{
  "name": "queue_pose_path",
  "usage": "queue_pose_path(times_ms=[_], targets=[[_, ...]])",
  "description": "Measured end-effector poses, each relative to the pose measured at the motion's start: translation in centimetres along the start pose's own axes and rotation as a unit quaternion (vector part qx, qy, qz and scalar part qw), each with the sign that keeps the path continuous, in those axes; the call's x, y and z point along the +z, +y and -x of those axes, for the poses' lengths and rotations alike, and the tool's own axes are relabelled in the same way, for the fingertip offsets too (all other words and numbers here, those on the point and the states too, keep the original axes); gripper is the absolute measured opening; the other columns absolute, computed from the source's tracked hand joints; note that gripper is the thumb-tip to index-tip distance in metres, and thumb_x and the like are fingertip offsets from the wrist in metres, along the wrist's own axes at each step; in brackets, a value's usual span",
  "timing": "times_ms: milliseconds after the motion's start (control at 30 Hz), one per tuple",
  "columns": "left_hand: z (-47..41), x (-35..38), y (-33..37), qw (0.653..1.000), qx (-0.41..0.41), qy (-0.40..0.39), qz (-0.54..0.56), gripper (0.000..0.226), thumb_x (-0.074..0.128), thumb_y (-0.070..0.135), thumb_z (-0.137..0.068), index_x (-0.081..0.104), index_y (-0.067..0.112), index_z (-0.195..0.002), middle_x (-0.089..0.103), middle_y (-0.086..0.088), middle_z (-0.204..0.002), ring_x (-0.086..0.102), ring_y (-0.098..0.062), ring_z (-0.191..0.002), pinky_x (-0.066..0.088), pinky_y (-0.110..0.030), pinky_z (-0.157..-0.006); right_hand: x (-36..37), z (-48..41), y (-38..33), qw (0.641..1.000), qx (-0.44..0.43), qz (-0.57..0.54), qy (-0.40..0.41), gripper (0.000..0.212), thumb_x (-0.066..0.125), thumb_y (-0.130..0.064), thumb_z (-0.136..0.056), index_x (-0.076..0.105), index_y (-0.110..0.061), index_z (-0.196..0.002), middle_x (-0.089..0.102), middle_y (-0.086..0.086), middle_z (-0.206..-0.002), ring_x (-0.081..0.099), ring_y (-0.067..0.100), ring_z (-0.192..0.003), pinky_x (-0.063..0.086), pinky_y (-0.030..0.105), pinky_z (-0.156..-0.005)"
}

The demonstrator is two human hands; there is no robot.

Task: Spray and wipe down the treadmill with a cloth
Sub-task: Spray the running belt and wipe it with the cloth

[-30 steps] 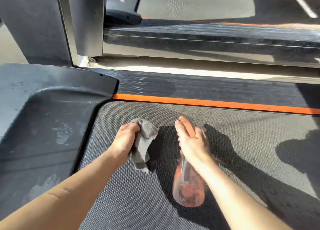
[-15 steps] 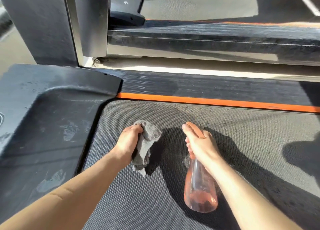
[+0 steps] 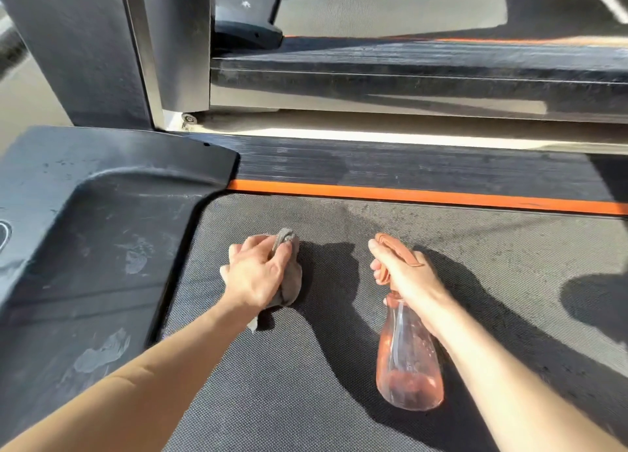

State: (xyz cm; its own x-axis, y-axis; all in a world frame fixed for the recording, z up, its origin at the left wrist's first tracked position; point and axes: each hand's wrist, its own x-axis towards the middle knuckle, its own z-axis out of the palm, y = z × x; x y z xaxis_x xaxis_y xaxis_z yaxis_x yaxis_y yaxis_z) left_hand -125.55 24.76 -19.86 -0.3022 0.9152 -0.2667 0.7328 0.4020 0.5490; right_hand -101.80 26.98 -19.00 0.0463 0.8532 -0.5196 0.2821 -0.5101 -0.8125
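We find the left hand [image 3: 255,275] clenched round a crumpled grey cloth [image 3: 292,285], which appears pressed on the dark woven treadmill belt [image 3: 339,400], near the black plastic motor cover [image 3: 85,247]. The right hand [image 3: 407,275] grasps a translucent orange spray bottle [image 3: 407,366] by its neck, to the right. We judge wiping is in hand. Next come firm strokes over the speckled patch towards the far orange side stripe [image 3: 407,196].
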Motion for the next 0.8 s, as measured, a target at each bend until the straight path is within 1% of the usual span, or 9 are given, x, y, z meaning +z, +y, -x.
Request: queue_pose_path(times_ms=[33,100,167,233,333,467,567,700,800], targets=[[0.1,0.1,-0.5,0.994,0.038,0.006,-0.101,0.037,0.037,0.066,-0.089,0.058,0.052,-0.116,0.046,0.011,-0.138,0.033,-0.023,-0.122,0.027,-0.045,-0.098,-0.1,0.1,-0.1,1.0,0.006,-0.006,-0.012,0.058,0.066,-0.072,-0.071,0.073,-0.015,-0.08,0.072,0.001,-0.076,0.069,0.013,-0.074,0.058,0.035,-0.065],[0.5,0.8,-1.5,0.974,0.094,-0.017,-0.207,0.049,0.038,0.064,-0.091,0.035,0.054,-0.139,0.029,0.01,-0.154,0.023,-0.024,-0.135,0.027,-0.051,-0.102,0.0,0.3,-0.3,0.999,0.012,-0.03,-0.001,0.053,0.068,-0.069,-0.074,0.073,-0.016,-0.081,0.073,0.001,-0.078,0.07,0.014,-0.077,0.057,0.033,-0.063],[1.1,2.0,-2.6,0.956,0.122,-0.074,-0.258,0.06,0.037,0.065,-0.091,0.018,0.054,-0.146,0.014,0.006,-0.161,0.014,-0.026,-0.144,0.026,-0.054,-0.107,0.3,0.4,-0.6,0.997,0.014,-0.065,0.045,0.044,0.069,-0.058,-0.081,0.069,-0.015,-0.072,0.069,0.003,-0.068,0.066,0.015,-0.064,0.051,0.028,-0.054],[1.4,2.7,-3.4,0.945,0.13,-0.114,-0.278,0.062,0.038,0.062,-0.092,0.01,0.055,-0.148,0.004,0.003,-0.163,0.009,-0.027,-0.146,0.025,-0.054,-0.111,0.4,0.5,-0.9,0.99,0.022,-0.109,0.083,0.04,0.069,-0.048,-0.087,0.065,-0.012,-0.07,0.062,0.005,-0.062,0.056,0.014,-0.051,0.045,0.023,-0.046],[1.0,2.5,-3.7,0.937,0.151,-0.112,-0.294,0.059,0.042,0.045,-0.097,0.014,0.052,-0.149,0.006,-0.002,-0.163,0.015,-0.03,-0.144,0.034,-0.051,-0.111,0.4,0.7,-1.3,0.99,0.024,-0.126,0.054,0.035,0.068,-0.046,-0.089,0.066,-0.012,-0.078,0.06,0.006,-0.064,0.054,0.015,-0.053,0.045,0.021,-0.044],[0.7,1.3,-4.4,0.918,0.147,-0.1,-0.356,0.075,0.048,0.018,-0.09,0.012,0.049,-0.149,0.012,-0.002,-0.16,0.025,-0.032,-0.135,0.036,-0.047,-0.104,1.4,0.9,-1.8,0.994,0.016,-0.101,-0.041,0.038,0.066,-0.053,-0.086,0.07,-0.018,-0.099,0.071,0.004,-0.084,0.067,0.014,-0.077,0.052,0.027,-0.057],[1.1,0.2,-5.8,0.91,0.122,-0.092,-0.385,0.084,0.052,0.018,-0.087,0.004,0.045,-0.151,0.013,-0.003,-0.159,0.025,-0.033,-0.135,0.036,-0.046,-0.102,2.7,0.8,-2.6,0.992,0.01,-0.124,-0.034,0.035,0.065,-0.049,-0.089,0.07,-0.015,-0.086,0.07,0.006,-0.077,0.065,0.015,-0.068,0.05,0.026,-0.054],[1.8,-2.0,-8.2,0.916,0.047,-0.092,-0.388,0.091,0.056,0.022,-0.083,0.001,0.041,-0.153,0.01,-0.004,-0.161,0.022,-0.032,-0.138,0.034,-0.046,-0.107,4.8,0.7,-3.4,0.985,0.032,-0.167,-0.037,0.045,0.066,-0.049,-0.09,0.066,-0.009,-0.069,0.062,0.007,-0.058,0.057,0.017,-0.047,0.048,0.026,-0.047],[2.8,-3.4,-9.7,0.927,-0.001,-0.104,-0.359,0.095,0.06,0.021,-0.079,0.004,0.038,-0.154,0.01,-0.005,-0.16,0.023,-0.031,-0.137,0.037,-0.046,-0.105,6.6,0.7,-3.6,0.982,0.027,-0.159,-0.1,0.044,0.069,-0.056,-0.084,0.07,-0.013,-0.071,0.067,0.007,-0.064,0.062,0.016,-0.051,0.05,0.025,-0.047]])
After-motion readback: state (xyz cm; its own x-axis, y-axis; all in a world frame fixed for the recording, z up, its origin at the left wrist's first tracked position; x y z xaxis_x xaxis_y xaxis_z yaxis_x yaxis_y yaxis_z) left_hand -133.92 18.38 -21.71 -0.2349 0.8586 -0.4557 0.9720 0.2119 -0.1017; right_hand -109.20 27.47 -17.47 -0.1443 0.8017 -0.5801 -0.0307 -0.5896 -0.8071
